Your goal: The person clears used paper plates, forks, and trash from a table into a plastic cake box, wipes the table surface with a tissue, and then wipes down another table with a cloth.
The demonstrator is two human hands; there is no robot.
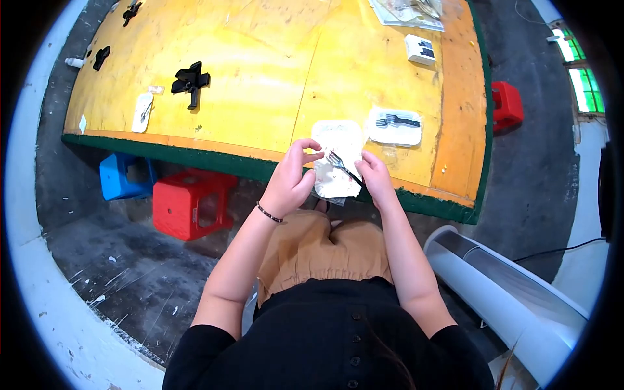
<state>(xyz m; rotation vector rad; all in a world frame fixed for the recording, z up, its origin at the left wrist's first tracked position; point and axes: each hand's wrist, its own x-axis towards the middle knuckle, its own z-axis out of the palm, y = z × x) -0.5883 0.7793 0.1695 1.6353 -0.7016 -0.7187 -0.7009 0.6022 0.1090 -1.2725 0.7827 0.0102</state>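
A white foam tray (337, 133) hangs over the table's front edge, right before me. Above it is a black plastic fork (345, 169), its tines pointing up and left. My right hand (377, 179) is closed around the handle end of the fork at the tray's right side. At the tray's left edge, my left hand (294, 177) has its thumb and fingers apart, with nothing visible between them. Just right of this tray, a second white tray (396, 136) holds several black forks (398, 121).
The yellow table (253, 84) carries a black cross-shaped object (190, 84), a small white tray (142, 114) and a white box (420, 50). A red stool (188, 205) and a blue stool (123, 177) stand below. At right is a white cylindrical appliance (507, 292).
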